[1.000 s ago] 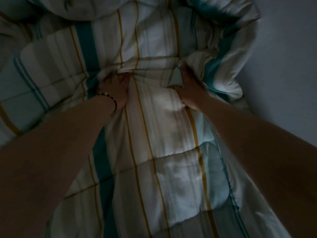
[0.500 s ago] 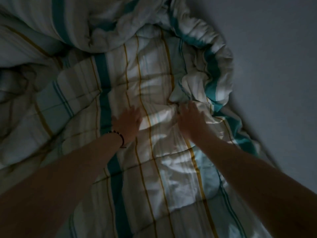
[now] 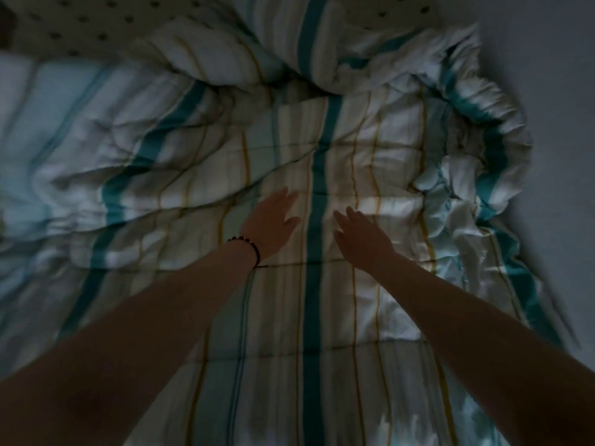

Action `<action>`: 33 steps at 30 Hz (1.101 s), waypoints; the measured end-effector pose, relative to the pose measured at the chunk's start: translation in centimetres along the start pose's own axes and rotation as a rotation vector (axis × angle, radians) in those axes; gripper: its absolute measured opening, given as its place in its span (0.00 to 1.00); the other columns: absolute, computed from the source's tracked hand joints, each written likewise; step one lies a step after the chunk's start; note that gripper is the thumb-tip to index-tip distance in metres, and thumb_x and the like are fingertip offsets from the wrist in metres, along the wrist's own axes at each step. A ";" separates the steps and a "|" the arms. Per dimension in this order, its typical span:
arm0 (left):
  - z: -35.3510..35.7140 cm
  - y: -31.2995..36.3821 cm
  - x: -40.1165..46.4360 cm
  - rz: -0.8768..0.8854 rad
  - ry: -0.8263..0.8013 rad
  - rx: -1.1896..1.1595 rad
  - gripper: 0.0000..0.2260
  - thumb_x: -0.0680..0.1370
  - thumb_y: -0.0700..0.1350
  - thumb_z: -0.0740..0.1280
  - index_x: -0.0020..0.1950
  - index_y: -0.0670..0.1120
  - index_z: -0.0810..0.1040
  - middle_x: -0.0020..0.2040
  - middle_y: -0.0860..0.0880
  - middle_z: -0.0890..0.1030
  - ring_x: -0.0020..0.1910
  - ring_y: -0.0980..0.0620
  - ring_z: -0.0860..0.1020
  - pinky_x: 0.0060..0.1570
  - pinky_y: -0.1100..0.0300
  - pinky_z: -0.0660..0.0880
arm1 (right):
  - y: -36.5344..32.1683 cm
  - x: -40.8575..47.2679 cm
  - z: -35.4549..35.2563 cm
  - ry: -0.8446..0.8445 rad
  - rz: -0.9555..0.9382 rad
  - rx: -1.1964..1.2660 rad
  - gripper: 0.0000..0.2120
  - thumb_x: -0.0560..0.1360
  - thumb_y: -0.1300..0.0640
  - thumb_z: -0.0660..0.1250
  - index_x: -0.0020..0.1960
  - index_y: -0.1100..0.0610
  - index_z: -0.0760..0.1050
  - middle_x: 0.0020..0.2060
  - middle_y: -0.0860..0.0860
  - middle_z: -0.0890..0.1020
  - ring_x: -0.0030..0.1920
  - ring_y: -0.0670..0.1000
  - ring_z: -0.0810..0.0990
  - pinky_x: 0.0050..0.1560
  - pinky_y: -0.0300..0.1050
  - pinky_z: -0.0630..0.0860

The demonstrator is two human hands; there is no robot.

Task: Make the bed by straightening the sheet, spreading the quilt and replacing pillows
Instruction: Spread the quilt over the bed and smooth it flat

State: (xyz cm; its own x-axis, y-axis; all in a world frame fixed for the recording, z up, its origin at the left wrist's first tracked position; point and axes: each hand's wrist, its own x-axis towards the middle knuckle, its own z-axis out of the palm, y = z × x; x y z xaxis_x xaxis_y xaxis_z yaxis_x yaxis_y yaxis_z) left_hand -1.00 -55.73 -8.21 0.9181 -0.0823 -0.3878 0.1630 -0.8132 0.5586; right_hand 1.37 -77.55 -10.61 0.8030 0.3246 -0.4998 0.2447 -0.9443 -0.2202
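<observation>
Both hands are hovering flat over the middle of the quilt [image 3: 322, 284] right now, and neither grip is closed on anything. The left hand [image 3: 269, 225], the one wearing the bracelet [image 3: 249, 249], is stretching its fingers straight out just left of the wide teal stripe. The right hand [image 3: 362, 236] is spreading its fingers loosely just right of that stripe. Whether the palms are actually pressing the fabric or floating just above it, I cannot tell in this dim light.

Held flat like this, they are looking set to smooth the cloth rather than pull it.

Moving outward, the quilt is lying fairly flat on the bed down the centre towards the person. It is bunching into a thick rolled ridge along the right edge of the bed, beside the wall [image 3: 553, 91]. More folds are piling up towards the far edge and across the left side. At the far left corner a spotted sheet [image 3: 80, 24] is showing, uncovered.

Compared with half a second back, both hands are letting go: then they were gripping a pinched fold between them, and now that fold is gone from their fingers. The quilt is also lying wider and flatter in the middle.
</observation>
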 end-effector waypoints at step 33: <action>-42.8 -23.5 -57.6 -0.385 0.590 -0.209 0.21 0.78 0.51 0.67 0.71 0.53 0.71 0.68 0.54 0.73 0.67 0.55 0.71 0.66 0.66 0.63 | -66.0 -27.4 -15.3 0.090 -0.589 0.416 0.26 0.84 0.50 0.54 0.80 0.49 0.53 0.77 0.49 0.63 0.76 0.47 0.61 0.67 0.35 0.56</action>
State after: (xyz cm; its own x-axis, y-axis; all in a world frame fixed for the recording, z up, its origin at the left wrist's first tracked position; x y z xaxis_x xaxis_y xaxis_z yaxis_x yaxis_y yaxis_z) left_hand -42.20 -7.21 32.36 0.8139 0.5591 -0.1582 0.5248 -0.5905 0.6131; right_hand -28.41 -24.96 30.42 0.6479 0.7501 -0.1329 0.4381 -0.5096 -0.7405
